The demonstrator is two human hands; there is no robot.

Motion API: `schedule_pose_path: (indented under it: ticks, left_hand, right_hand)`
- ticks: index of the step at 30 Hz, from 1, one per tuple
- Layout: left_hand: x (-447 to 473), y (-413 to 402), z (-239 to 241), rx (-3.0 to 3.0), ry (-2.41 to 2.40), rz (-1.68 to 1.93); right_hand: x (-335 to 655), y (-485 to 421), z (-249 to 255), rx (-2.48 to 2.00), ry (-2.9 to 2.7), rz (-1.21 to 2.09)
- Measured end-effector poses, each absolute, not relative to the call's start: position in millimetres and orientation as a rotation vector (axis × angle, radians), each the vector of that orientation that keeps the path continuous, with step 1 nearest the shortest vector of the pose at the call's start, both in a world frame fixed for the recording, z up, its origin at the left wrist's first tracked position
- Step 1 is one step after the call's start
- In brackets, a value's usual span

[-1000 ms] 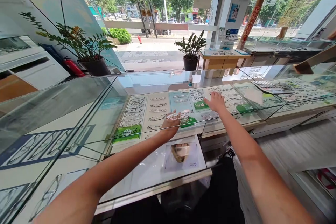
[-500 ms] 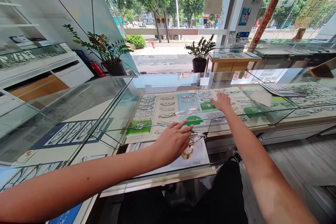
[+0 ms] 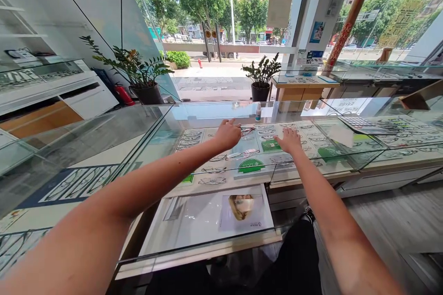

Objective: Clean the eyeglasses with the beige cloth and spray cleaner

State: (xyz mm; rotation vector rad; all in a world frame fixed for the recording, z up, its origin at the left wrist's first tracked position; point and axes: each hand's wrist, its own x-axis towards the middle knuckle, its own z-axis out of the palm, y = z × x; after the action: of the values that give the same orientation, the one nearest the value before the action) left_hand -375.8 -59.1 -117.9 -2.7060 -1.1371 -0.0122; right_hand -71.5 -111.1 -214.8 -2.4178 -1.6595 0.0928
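I reach with both arms into a glass display case [image 3: 145,147] of spectacles. My left hand [image 3: 227,134] is stretched to the far rows, its fingers pinched on a thin-framed pair of glasses [image 3: 248,130] held just above the display trays [image 3: 207,173]. To the right of it, my right hand [image 3: 290,140] lies flat with fingers spread on a tray, among several rows of glasses and beside a green card [image 3: 270,146]. It holds nothing.
A small bottle [image 3: 258,111] stands on the case's far edge. A calculator [image 3: 360,122] lies on the glass at right. A round green sign [image 3: 251,166] and a leaflet with a face [image 3: 241,207] lie nearer me. Potted plants [image 3: 147,94] [image 3: 260,91] stand behind, by the window.
My left hand, which held the glasses near the front edge of the case, has carried them forward to the far rows. My right hand has stayed flat on the tray.
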Motion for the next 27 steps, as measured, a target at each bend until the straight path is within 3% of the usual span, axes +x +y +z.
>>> schedule_pose_path:
  ticks: [10,27]
  left_hand:
    - [-370,-36,-152,-2.739,-1.078,0.054]
    - [-369,-17,-161,-2.712,-1.145,0.168]
  right_hand:
    - [-71,-109,-217,-2.415,-1.665,0.068]
    - [-69,-108,-219,-2.417,-1.658,0.076]
